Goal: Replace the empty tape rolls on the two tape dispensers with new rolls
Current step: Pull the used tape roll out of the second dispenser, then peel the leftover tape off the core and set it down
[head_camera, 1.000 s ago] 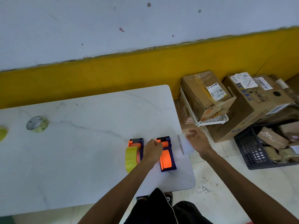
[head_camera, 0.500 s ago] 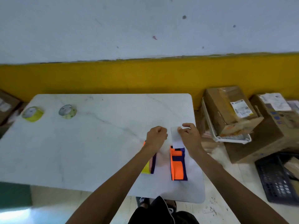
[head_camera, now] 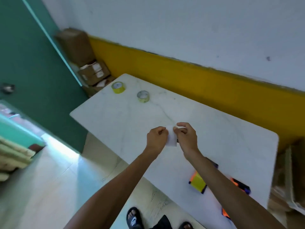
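You face a white marble desk (head_camera: 214, 133) set against a pale wall (head_camera: 181, 22) with a yellow band (head_camera: 206, 83). A green door (head_camera: 33, 71) stands left, boxes (head_camera: 85, 63) stacked in the corner. Light streaks the tiled floor (head_camera: 54, 176).

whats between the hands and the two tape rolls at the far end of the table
Head view: only bare white table between the hands and the two rolls.

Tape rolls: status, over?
Both hands, left and right, pinch a white empty roll above the table. Two yellow rolls untouched at far edge. One dispenser already loaded yellow. Path clear.
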Demonstrator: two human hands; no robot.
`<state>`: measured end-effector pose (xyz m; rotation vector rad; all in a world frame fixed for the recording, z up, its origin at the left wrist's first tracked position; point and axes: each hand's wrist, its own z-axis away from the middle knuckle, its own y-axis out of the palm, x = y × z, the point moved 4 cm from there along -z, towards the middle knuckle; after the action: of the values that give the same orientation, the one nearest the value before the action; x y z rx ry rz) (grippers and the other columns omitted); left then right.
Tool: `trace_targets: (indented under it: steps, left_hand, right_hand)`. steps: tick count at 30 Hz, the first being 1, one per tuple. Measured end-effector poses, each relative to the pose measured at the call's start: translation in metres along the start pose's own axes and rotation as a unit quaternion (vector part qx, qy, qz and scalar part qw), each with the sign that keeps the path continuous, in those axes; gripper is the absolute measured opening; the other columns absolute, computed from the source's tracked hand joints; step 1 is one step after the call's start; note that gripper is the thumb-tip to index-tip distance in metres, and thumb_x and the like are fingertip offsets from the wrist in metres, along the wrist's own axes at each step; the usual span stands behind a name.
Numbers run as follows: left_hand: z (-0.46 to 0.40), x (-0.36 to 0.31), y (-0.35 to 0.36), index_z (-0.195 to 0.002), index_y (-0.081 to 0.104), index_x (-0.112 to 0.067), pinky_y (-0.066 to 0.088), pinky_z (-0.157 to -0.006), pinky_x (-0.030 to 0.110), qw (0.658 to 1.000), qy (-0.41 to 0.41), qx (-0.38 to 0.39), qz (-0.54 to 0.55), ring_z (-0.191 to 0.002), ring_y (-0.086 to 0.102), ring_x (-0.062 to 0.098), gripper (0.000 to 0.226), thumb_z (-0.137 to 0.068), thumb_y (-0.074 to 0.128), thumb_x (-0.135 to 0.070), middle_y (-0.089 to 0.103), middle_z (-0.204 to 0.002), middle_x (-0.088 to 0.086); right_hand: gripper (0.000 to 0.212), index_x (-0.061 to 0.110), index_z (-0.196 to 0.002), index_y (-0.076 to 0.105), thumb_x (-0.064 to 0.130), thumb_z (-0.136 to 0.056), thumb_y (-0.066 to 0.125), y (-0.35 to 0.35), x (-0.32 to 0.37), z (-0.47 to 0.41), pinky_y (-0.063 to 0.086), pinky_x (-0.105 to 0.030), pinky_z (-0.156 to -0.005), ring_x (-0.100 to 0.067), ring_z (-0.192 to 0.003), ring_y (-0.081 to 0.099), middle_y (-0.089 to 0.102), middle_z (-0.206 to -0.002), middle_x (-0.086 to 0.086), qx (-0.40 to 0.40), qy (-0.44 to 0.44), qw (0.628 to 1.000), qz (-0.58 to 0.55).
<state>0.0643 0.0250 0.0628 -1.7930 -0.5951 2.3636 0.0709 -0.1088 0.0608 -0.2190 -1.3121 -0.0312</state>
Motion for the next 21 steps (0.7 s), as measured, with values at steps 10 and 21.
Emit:
trace_targets:
  steps: [10,21]
  left_hand:
    - [-0.05,0.04,-0.197,-0.062,0.052,-0.013,0.039,-0.063,0.031,0.996,-0.008,-0.083,0.032,-0.065,0.038,0.02,0.026,-0.088,0.046,-0.014,0.045,-0.065,0.002]
    - [-0.115,0.047,-0.299,-0.078,0.068,-0.003,0.048,-0.07,0.033,0.995,0.033,-0.089,-0.012,-0.073,0.049,0.021,0.026,-0.093,0.048,-0.01,0.058,-0.076,0.004]
  right_hand:
    - [0.017,0.031,-0.094,0.064,0.02,-0.082,0.061,0.205,0.053,0.007,0.058,-0.054,-0.08,-0.026,-0.095,0.066,0.066,-0.091,0.006,0.111,-0.051,0.992,0.002]
    - [0.017,0.023,-0.098,0.065,0.017,-0.082,0.065,0.316,0.079,-0.021,0.061,-0.052,-0.075,-0.033,-0.095,0.068,0.069,-0.095,-0.01,0.114,-0.068,0.991,-0.01]
